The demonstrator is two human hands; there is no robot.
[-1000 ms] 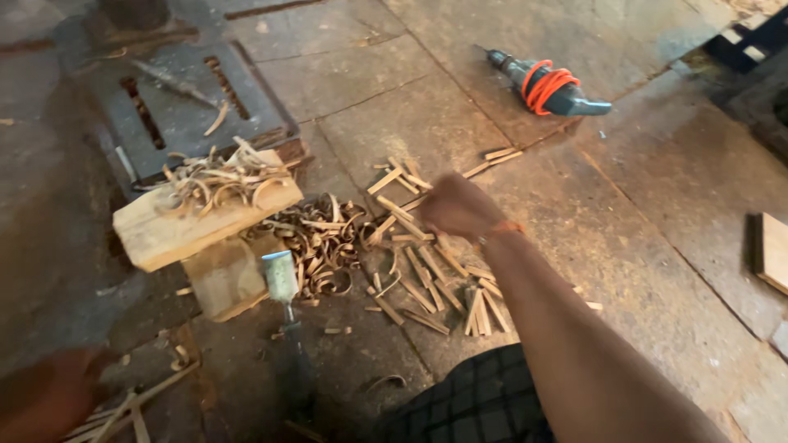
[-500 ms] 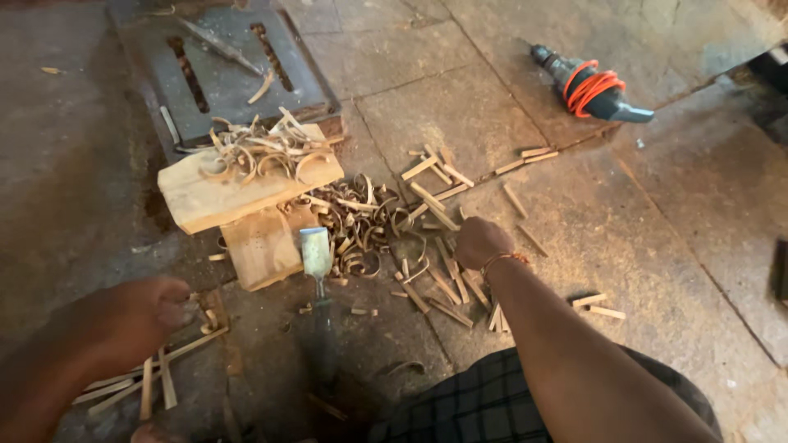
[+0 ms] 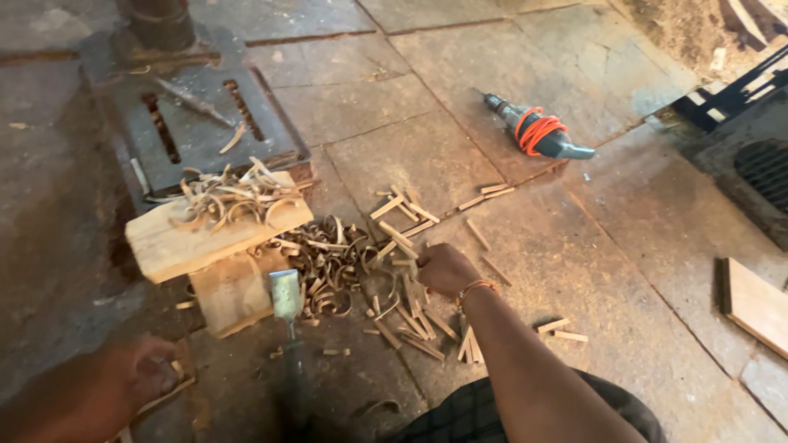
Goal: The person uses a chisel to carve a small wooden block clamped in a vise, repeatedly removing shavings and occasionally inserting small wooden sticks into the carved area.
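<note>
My right hand reaches out over a scatter of short wooden sticks on the stone floor, its fingers curled down around some of them. An orange thread band sits on that wrist. My left hand rests low at the lower left beside a few thin sticks; its fingers are bent, and its grip is unclear. Between my hands a chisel lies with its metal blade pointing away from me. Behind it are curled wood shavings and two wooden blocks.
A dark metal machine base with slots lies at the back left. A power drill wrapped in orange cord lies at the back right. A wooden board and a dark metal frame are at the right.
My right hand has drawn back from the far sticks to the nearer pile. My left hand has come into view at the lower left and settled near the floor.
</note>
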